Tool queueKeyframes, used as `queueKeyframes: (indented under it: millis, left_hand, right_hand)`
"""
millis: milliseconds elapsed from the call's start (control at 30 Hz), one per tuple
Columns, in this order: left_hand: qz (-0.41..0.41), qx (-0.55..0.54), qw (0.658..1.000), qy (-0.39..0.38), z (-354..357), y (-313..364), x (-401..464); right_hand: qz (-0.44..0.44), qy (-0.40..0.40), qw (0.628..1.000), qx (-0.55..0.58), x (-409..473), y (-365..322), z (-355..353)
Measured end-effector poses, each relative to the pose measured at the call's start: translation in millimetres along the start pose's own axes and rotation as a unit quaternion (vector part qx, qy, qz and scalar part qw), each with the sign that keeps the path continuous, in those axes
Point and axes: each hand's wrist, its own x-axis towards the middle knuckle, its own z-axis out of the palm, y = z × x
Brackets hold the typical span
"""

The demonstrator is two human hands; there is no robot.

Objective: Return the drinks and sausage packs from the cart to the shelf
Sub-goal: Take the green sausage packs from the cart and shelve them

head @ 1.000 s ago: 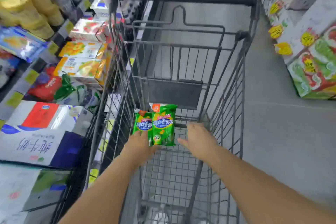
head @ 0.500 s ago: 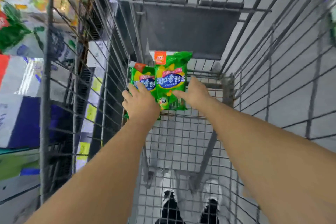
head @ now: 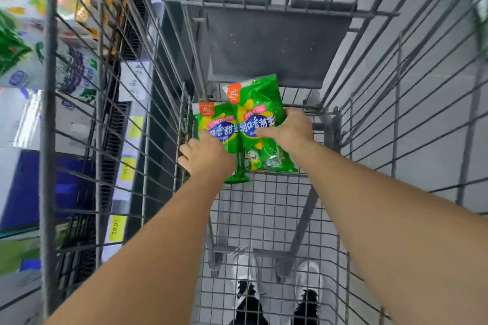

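Hands reach deep into the wire cart (head: 264,208), the left hand (head: 207,155) gripping the left green sausage pack (head: 217,126) and the right hand (head: 289,128) gripping the right green sausage pack (head: 260,113) just beside it, with shelf (head: 126,140) goods blurred beyond the left hand.

Two sausage packs (head: 253,124) under the fingers (head: 266,134) are showing glossy, crinkled green plastic film w/ printed labels. Shopping cart (head: 264,208) around the fingers is looking like matt grey metal wire; its flap (head: 277,45) beyond the fingertips, dull scuffed grey plastic.
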Motion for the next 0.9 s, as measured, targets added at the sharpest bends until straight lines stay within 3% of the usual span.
queueKeyframes:
  millis: [133, 267, 467, 667, 900]
  left_hand:
    - [0.006, -0.115, 0.993, -0.037, 17, 6, 4]
    - [-0.051, -0.212, 0.975, -0.039, 24, 2, 16]
    - [-0.067, -0.274, 0.959, -0.019, 28, 2, 21]
    - [-0.091, -0.429, 0.892, -0.112, 26, 0, 23]
    - [-0.036, -0.324, 0.94, -0.101, 5, 2, -5]
  right_hand:
    - [0.076, 0.022, 0.996, 0.042, -4, 26, -14]
    - [0.125, 0.059, 0.986, 0.091, -9, 55, -14]
    - [0.125, 0.052, 0.983, 0.121, -2, 63, -6]
    - [0.11, 0.069, 0.984, 0.118, -3, 64, 2]
    - [0.099, 0.054, 0.991, 0.068, -28, 44, -18]
